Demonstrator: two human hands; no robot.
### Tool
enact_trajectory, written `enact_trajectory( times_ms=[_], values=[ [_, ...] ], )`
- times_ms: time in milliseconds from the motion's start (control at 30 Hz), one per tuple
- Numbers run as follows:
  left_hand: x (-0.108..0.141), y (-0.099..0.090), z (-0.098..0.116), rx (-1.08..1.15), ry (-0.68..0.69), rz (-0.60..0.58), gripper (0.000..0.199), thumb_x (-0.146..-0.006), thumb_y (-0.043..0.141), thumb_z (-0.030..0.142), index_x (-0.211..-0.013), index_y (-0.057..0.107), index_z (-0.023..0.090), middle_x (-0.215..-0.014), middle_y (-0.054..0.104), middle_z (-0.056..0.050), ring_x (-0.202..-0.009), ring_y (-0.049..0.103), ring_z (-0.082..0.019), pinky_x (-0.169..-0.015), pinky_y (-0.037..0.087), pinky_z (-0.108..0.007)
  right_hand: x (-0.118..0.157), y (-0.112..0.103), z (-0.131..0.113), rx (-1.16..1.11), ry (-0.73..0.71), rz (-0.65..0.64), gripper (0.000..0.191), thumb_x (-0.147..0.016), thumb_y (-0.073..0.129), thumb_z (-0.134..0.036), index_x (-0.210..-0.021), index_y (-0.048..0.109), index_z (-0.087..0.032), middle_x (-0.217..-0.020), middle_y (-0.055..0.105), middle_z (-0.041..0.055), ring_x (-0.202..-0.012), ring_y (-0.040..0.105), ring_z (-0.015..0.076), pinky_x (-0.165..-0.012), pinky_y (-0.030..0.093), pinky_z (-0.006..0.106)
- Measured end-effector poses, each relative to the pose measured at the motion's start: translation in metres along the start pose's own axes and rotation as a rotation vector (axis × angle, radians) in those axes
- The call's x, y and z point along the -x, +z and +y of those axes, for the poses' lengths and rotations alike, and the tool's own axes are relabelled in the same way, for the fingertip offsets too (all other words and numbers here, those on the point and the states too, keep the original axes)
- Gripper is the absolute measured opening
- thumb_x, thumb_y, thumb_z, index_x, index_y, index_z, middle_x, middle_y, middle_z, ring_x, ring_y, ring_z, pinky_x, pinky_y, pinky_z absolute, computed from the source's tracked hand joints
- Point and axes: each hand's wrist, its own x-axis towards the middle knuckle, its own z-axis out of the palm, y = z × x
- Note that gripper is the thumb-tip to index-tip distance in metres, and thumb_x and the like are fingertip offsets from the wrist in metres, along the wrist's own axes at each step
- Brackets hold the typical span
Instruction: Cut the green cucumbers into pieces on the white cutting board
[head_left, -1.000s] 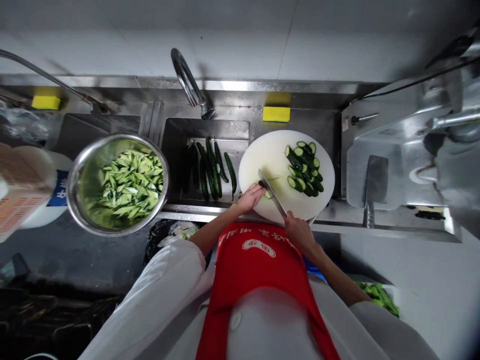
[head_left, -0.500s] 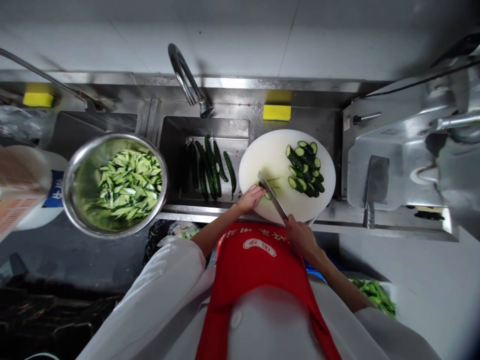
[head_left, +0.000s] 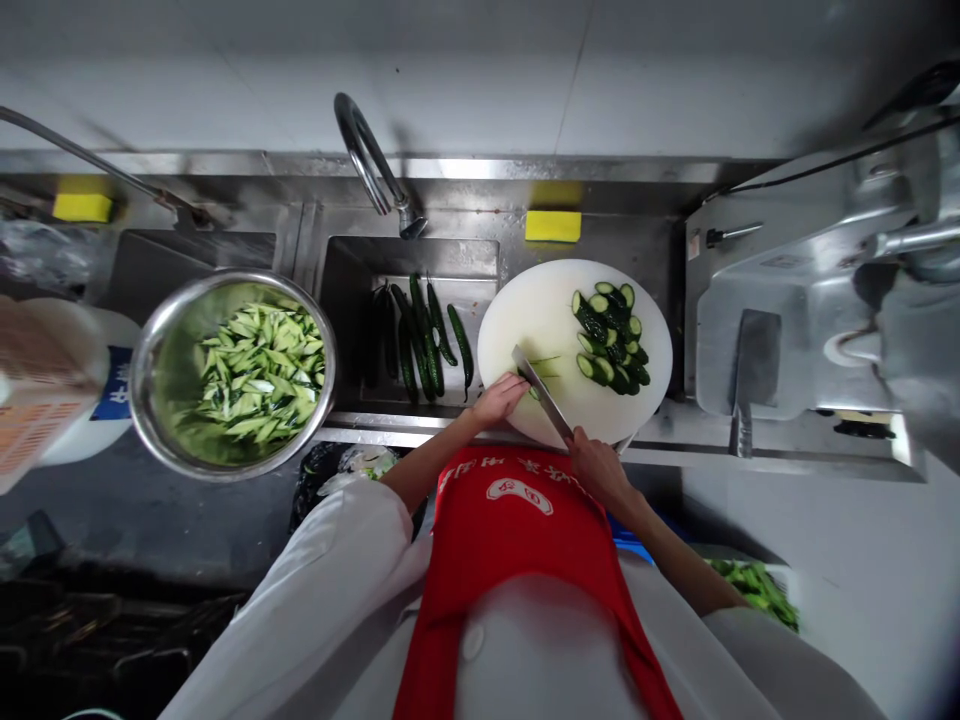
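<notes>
My right hand (head_left: 597,464) grips the handle of a kitchen knife (head_left: 545,398), its blade slanting up and left across the near left part of a round white cutting board (head_left: 540,295). Against the blade's left side, my left hand (head_left: 501,397) has its fingers bent and drawn together over a cucumber (head_left: 533,393), most of which they hide. Thin green strips (head_left: 547,366) lie just right of the blade. Thick cut cucumber pieces (head_left: 611,340) are heaped on the board's right half.
Left of the board, a sink (head_left: 480,262) holds several whole cucumbers (head_left: 424,340) below a tap (head_left: 367,150). Farther left stands a steel bowl (head_left: 139,385) of sliced cucumber (head_left: 262,370). A yellow sponge (head_left: 553,226) sits behind the board; a cleaver (head_left: 756,360) lies at right.
The knife blade has shifted slightly left toward my left hand, and the right hand with it. The cucumber pieces on the board look unchanged.
</notes>
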Motion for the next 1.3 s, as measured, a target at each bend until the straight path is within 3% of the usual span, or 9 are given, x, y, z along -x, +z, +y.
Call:
enact_trajectory(
  times_ms=[200, 433, 600, 833, 1033, 1300],
  values=[
    [0.003, 0.003, -0.006, 0.015, -0.022, -0.051, 0.031, -0.1, 0.036, 0.022, -0.118, 0.06, 0.014, -0.104, 0.063, -0.013, -0.103, 0.056, -0.021, -0.094, 0.051, -0.04, 0.013, -0.005, 0.004, 0.012, -0.007, -0.006, 0.024, -0.104, 0.024, -0.03, -0.108, 0.043, -0.016, -0.085, 0.07, 0.0108, -0.082, 0.071, 0.0219, -0.065, 0.039, 0.026],
    [0.004, 0.003, -0.005, 0.079, -0.122, -0.088, 0.029, -0.1, 0.039, 0.026, -0.115, 0.062, 0.018, -0.104, 0.063, -0.012, -0.103, 0.058, -0.021, -0.096, 0.051, -0.043, 0.008, -0.007, 0.006, 0.013, -0.038, -0.009, 0.023, -0.104, 0.026, -0.03, -0.108, 0.044, -0.016, -0.084, 0.069, 0.0099, -0.078, 0.07, 0.0207, -0.062, 0.035, 0.026],
    [0.004, 0.003, -0.004, 0.072, -0.132, -0.103, 0.029, -0.1, 0.038, 0.026, -0.114, 0.062, 0.018, -0.104, 0.063, -0.012, -0.104, 0.058, -0.021, -0.098, 0.05, -0.042, 0.018, -0.008, 0.016, -0.027, -0.049, 0.002, 0.019, -0.104, 0.029, -0.03, -0.104, 0.044, -0.017, -0.079, 0.069, 0.0074, -0.075, 0.069, 0.0199, -0.059, 0.031, 0.026],
    [0.005, 0.004, -0.006, 0.005, -0.096, -0.098, 0.03, -0.1, 0.036, 0.024, -0.114, 0.061, 0.016, -0.101, 0.063, -0.011, -0.103, 0.058, -0.021, -0.096, 0.051, -0.042, 0.002, 0.0, 0.012, -0.042, -0.054, -0.009, 0.022, -0.105, 0.027, -0.031, -0.105, 0.043, -0.017, -0.083, 0.07, 0.0091, -0.077, 0.069, 0.0206, -0.06, 0.03, 0.026],
    [0.004, 0.002, -0.005, 0.015, -0.102, -0.114, 0.029, -0.1, 0.037, 0.024, -0.114, 0.061, 0.017, -0.104, 0.063, -0.012, -0.103, 0.057, -0.02, -0.095, 0.051, -0.041, 0.019, -0.001, 0.03, -0.071, -0.083, 0.028, 0.02, -0.103, 0.033, -0.031, -0.105, 0.045, -0.016, -0.079, 0.069, 0.008, -0.074, 0.068, 0.0195, -0.058, 0.027, 0.027],
    [0.004, -0.001, 0.001, 0.045, -0.103, -0.112, 0.03, -0.1, 0.038, 0.028, -0.11, 0.063, 0.017, -0.1, 0.064, -0.011, -0.099, 0.059, -0.02, -0.095, 0.052, -0.042, -0.004, -0.002, 0.017, -0.117, -0.074, 0.024, 0.024, -0.104, 0.031, -0.032, -0.106, 0.049, -0.015, -0.085, 0.068, 0.0093, -0.08, 0.067, 0.0188, -0.062, 0.031, 0.026]
  ],
)
